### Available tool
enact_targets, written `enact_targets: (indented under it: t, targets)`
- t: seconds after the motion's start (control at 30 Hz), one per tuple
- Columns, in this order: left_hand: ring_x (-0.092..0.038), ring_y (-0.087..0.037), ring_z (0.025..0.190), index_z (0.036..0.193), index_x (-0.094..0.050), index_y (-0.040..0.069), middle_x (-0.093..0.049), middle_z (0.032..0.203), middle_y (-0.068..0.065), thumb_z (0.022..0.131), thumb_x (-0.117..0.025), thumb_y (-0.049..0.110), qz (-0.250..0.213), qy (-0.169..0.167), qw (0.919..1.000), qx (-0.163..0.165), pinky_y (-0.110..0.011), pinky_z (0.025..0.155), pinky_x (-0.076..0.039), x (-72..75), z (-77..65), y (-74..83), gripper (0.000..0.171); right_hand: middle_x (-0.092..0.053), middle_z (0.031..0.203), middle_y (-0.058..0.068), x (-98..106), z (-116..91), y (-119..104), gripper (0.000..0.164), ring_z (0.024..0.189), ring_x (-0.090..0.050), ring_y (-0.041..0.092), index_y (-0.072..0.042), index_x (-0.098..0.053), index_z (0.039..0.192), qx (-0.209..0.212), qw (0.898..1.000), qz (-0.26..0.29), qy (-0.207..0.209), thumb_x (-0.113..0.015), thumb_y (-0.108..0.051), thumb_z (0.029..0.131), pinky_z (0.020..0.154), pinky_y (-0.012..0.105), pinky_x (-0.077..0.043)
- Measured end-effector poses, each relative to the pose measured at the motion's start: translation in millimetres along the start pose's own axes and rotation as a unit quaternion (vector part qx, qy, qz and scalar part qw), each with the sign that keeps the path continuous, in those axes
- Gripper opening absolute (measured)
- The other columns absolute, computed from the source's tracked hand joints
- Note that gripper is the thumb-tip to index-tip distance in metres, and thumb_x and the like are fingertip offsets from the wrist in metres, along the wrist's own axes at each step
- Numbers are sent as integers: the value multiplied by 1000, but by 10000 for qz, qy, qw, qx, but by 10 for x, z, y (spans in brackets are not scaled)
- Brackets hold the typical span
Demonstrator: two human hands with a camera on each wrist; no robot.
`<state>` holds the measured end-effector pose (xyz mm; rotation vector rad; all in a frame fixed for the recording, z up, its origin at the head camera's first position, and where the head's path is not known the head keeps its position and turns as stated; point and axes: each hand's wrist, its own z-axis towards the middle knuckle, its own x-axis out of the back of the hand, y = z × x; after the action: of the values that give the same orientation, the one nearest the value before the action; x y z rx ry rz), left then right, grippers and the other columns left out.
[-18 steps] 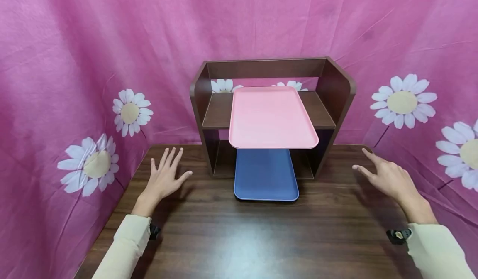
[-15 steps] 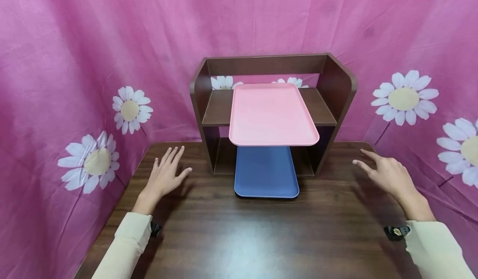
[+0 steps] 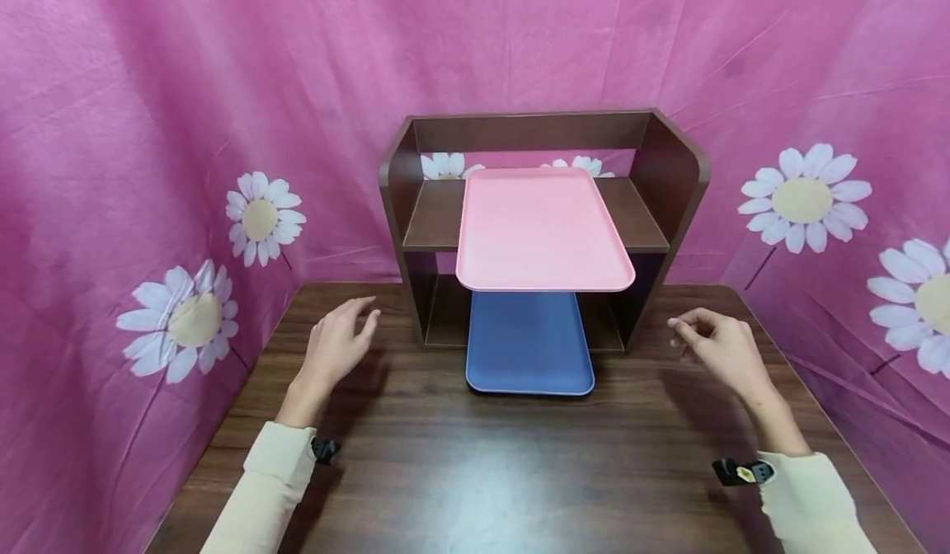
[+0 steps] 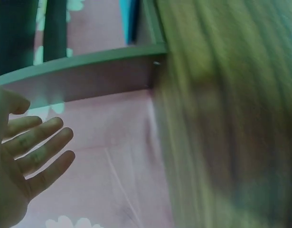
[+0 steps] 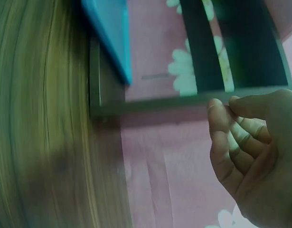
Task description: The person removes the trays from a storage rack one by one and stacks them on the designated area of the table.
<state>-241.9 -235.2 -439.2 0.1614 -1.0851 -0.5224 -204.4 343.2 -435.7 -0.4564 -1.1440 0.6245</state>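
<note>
A pink tray (image 3: 545, 228) lies on the upper shelf of a dark brown two-tier shelf unit (image 3: 671, 175), its near end jutting past the front. Below it a blue tray (image 3: 530, 348) lies on the lower level, also sticking out over the table; its far part is hidden by the pink one. My left hand (image 3: 336, 346) hovers left of the unit with loosely bent, spread fingers and holds nothing. To the right of the unit my right hand (image 3: 723, 352) is raised, fingers loosely curled and thumb tip near the index finger (image 5: 218, 114), with nothing between them.
The unit stands at the back of a dark wooden table (image 3: 475, 471). Close behind and along both sides hangs a pink curtain (image 3: 312, 51) with white daisies. Each wrist carries a small black strapped device (image 3: 742, 471).
My right hand has moved left toward the unit and its fingers have curled in. The left hand has turned slightly inward, its fingers bending. The trays have not moved.
</note>
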Motion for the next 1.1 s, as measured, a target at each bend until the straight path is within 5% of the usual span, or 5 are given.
enact_targets:
  t: [0.4,0.77,1.1]
  targets:
    - [-74,-26,78,114,-78,7,-79,91,-9,102,-72,19,-856,946,9918,20,-48,72,-59,69,180,342,18,-75,70,10,-363,-68,-355,30,48,-66,11,1,-73,97,-468,9920,1135,-299,-67,-26,108,47,29,-58]
    - [-72,-22,73,103,-79,3,-82,87,-8,103,-70,12,-1748,1294,9760,78,-12,62,-43,133,386,568,13,-77,78,12,-558,-160,-569,21,53,-67,11,9,-69,107,-730,9775,1797,-835,-59,-9,109,50,31,-60]
    - [-78,-34,78,106,-77,-3,-80,88,-15,103,-68,7,-2335,1431,9614,247,-4,65,-48,194,520,668,13,-77,86,20,-802,-261,-678,23,58,-69,14,12,-67,117,-883,9616,2245,-1309,-56,-5,107,49,31,-59]
